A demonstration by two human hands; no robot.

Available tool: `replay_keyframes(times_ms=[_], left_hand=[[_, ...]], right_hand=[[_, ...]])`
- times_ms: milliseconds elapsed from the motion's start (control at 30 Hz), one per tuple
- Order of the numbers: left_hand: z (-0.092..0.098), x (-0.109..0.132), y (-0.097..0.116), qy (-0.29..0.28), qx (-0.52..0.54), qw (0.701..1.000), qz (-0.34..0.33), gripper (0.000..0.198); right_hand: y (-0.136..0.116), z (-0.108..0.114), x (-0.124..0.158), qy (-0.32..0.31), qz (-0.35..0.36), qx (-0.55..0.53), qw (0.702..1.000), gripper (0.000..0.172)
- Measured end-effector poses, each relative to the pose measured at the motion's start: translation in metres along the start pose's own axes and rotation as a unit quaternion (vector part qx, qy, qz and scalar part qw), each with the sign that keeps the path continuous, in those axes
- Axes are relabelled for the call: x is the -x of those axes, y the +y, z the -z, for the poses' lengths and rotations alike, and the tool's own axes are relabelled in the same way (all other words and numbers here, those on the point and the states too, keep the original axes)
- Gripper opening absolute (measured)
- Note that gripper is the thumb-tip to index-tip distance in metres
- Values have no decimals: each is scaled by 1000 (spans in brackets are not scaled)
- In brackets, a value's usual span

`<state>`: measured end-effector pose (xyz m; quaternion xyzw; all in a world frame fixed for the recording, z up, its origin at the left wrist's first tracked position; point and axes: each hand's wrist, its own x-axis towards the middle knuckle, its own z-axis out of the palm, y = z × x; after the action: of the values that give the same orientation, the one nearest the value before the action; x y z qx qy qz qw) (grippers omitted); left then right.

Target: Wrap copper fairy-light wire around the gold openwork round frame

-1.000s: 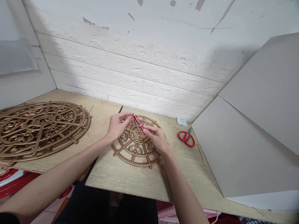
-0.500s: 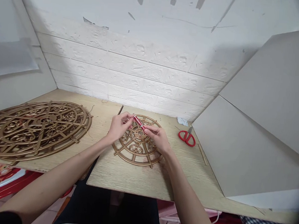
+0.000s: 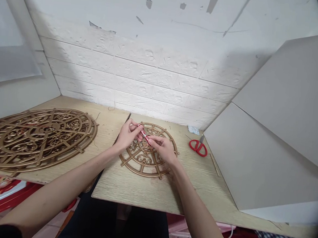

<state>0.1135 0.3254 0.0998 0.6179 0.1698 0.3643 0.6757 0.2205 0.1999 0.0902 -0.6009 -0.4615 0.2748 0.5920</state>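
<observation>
A slim red tube with silvery bands (image 3: 144, 134) is held between both hands, above the middle of a round gold openwork ornament (image 3: 144, 158). My left hand (image 3: 128, 134) pinches its upper left end. Closed on the lower right end are the fingertips of my right hand (image 3: 162, 147). Fingers cover parts of the tube, so its exact kind is not clear. The ornament lies flat on the wooden tabletop (image 3: 137, 192), with scrollwork between its rings and spokes.
On the left lies a stack of larger gold openwork rounds (image 3: 40, 136) with loose threads. Red-handled scissors (image 3: 198, 147), a thin stick (image 3: 214, 165) and a crumpled wrapper (image 3: 193, 129) are at the right. White panels (image 3: 276, 152) and a brick-patterned wall (image 3: 140, 74) surround the table.
Both hands have come slightly closer together, and the right hand has shifted a little left and down. Less of the red tube shows between the fingers.
</observation>
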Motion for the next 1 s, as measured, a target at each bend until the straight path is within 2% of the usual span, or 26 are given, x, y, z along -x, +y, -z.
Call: replay_keyframes(times_ms=[100,267,500,800,1000], left_hand=[[0,-1,4,25,47,998,33,36],[6,-7,5,67,145,984,82,29],[11,-12,2,88,199,968,124,19],[11,-13,1,91,230,959,140,13],[11,-13,1,88,237,956,147,12]], right_hand=[[-4,0,2,4,-2,-42,999,30],[-13,8,6,-8,16,-162,987,48],[-22,20,9,-2,41,-255,966,31],[-29,22,10,36,31,-251,967,33],[-26,21,9,49,27,-221,974,22]])
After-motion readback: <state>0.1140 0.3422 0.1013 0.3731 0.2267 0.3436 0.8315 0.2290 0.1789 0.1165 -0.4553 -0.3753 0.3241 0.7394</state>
